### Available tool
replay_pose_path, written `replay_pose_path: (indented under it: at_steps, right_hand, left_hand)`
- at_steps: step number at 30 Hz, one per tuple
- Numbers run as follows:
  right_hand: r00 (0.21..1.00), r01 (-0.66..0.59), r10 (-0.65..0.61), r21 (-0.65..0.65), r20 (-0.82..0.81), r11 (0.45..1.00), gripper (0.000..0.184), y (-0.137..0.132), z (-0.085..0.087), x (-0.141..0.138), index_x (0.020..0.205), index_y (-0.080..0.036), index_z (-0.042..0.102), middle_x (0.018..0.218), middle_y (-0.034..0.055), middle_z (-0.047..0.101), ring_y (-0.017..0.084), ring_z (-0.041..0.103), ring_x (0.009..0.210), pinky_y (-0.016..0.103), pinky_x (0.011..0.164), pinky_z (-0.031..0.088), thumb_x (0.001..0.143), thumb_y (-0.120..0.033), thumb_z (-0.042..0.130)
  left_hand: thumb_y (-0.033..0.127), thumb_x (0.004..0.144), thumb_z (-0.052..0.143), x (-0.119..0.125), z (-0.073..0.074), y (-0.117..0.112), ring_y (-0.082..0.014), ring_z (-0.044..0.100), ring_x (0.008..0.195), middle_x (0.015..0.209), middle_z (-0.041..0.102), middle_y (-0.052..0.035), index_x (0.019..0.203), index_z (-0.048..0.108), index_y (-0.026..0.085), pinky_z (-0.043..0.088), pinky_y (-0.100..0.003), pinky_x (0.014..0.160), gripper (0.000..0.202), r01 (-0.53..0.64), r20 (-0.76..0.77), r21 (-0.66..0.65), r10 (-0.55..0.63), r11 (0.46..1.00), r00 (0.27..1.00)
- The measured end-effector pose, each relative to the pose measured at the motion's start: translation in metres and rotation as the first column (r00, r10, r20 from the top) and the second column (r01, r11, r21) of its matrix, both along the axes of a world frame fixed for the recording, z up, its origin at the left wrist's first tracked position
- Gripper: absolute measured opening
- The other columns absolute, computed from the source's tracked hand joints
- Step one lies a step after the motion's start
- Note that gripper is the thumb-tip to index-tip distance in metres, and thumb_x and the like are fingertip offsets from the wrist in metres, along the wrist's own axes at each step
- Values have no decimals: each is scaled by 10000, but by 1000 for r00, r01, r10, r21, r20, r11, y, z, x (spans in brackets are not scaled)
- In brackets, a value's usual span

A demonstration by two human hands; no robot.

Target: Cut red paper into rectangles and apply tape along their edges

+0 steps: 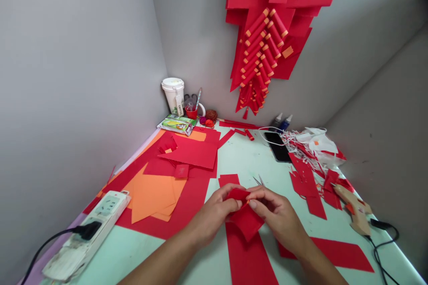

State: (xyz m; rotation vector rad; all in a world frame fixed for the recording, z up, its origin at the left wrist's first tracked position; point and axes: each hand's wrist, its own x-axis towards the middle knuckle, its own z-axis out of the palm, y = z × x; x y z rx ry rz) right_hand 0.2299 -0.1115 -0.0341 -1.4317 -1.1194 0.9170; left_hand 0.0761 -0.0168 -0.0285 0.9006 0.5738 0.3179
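Note:
A folded piece of red paper (246,222) is held up between my two hands over the table. My left hand (219,208) pinches its left side, thumb in front and fingers behind. The fingertips of my right hand (277,213) are closed on its upper right edge, where a tiny orange bit (248,201) shows by the thumb. Below lies a long red paper strip (247,258), partly covered by my hands. Scissor tips (259,181) poke out just beyond my right hand; their handles are hidden. Another red strip (344,254) runs under my right forearm.
Orange sheets (154,193) and red sheets (197,151) lie left, near a power strip (107,207). A glue gun (356,209), red scraps (304,178) and a phone (278,147) are right. A lidded cup (173,98) stands behind. Paper firecrackers (262,53) hang on the wall.

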Motion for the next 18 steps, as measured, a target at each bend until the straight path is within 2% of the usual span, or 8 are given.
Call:
replay_pose_path:
  at_steps: [4,6,9,13,18]
  right_hand:
    - [992,29,-42,-115,-116,993,252,4,4,9,869,-197,696,855,26,667,162,578,724,260,651,459,820,-443,664]
    - [989,56,-74,-145,-128,988,274,12,6,25,869,-199,693,784,5,664,151,568,671,258,625,452,788,-461,697]
    - [986,110,-127,-152,-105,982,257,37,7,60,889,-203,678,783,-12,669,147,583,677,260,647,457,789,-439,709]
    - [987,119,-137,-202,-80,972,170,85,-3,105,919,-157,640,838,-3,655,130,616,727,280,697,505,885,-324,640]
    - [986,159,-168,-318,-3,935,235,132,-24,126,1096,-145,609,1054,54,644,164,646,852,343,730,554,934,-314,588]
  left_hand:
    - [222,776,646,0,6,-1,-194,599,868,928,619,-47,1056,596,172,483,-348,795,289,-11,77,-34,14,999,997]
    - [299,813,655,-1,10,-1,-225,600,963,1029,617,-79,1119,572,183,497,-382,830,338,-17,77,-7,18,1000,997]
    - [417,826,662,-2,14,1,-243,592,1034,1082,612,-106,1150,547,180,488,-385,874,417,-99,-9,93,100,991,995]
    - [469,813,657,-4,17,4,-220,612,966,1056,623,-107,1112,551,164,458,-352,875,439,-208,-138,258,249,943,959]
    - [411,802,654,-2,16,5,-190,618,844,908,614,-51,1051,556,163,450,-328,816,365,-199,-176,289,256,936,950]
